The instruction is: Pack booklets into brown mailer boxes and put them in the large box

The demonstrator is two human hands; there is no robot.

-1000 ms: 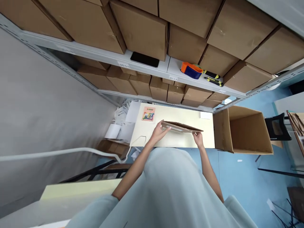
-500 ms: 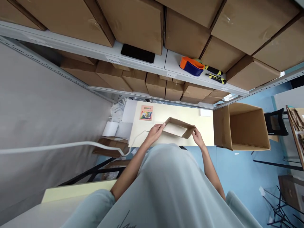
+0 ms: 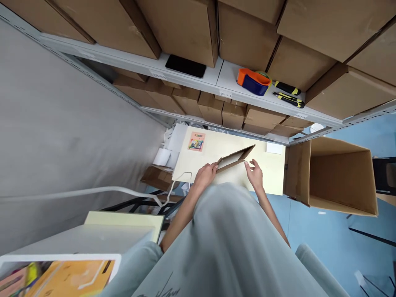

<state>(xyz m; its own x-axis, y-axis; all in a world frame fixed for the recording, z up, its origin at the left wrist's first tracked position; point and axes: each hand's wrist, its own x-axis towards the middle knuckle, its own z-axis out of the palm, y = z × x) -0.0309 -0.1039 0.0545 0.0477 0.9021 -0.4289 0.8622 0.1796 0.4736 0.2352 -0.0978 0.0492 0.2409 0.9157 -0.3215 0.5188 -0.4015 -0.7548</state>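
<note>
A small brown cardboard box (image 3: 230, 166), a bottomless-looking frame of folded walls, is tilted above the pale yellow table (image 3: 269, 177). My left hand (image 3: 206, 175) grips its left end, thumb on the near wall. At the box's right near corner is my right hand (image 3: 255, 174), fingers apart and curved, the thumb close to the edge; whether it touches cannot be made out. A small pink booklet with a colourful picture (image 3: 196, 141) lies flat on the table, to the left beyond the box.
A large open carton (image 3: 340, 177) stands right of the table. Above the table's far side, a shelf (image 3: 230, 78) bears cartons, a black phone (image 3: 185, 66), an orange-and-blue tape dispenser (image 3: 253, 81) and cutters (image 3: 289, 100). A white tube (image 3: 123, 189) crosses at left. White card (image 3: 274, 148) lies far right.
The cardboard box has tipped and flattened into a narrower, slanted shape. My right hand has come off its right end and moved to the near corner, while the left keeps its hold.
</note>
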